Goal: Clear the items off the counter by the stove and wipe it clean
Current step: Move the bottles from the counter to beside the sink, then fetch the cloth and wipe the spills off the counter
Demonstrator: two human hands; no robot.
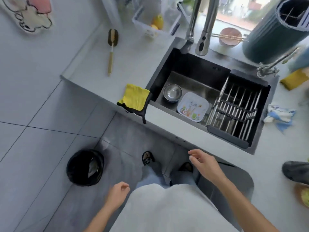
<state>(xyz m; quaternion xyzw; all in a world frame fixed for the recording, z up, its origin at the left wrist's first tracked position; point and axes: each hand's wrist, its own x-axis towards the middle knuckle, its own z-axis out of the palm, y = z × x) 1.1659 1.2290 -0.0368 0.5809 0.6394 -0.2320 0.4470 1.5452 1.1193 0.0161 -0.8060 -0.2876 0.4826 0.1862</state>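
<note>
Head view: yellow cloth, black-edged, drapes over counter edge.

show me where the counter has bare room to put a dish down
Bare counter lies between the brush and the yellow cloth. The sink is crowded: steel bowl, plate, rack.

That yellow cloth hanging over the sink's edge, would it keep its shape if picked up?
Probably not. The yellow cloth already droops over the sink rim, so it looks floppy. It seems thin and light, and may slide off if nudged.
</note>
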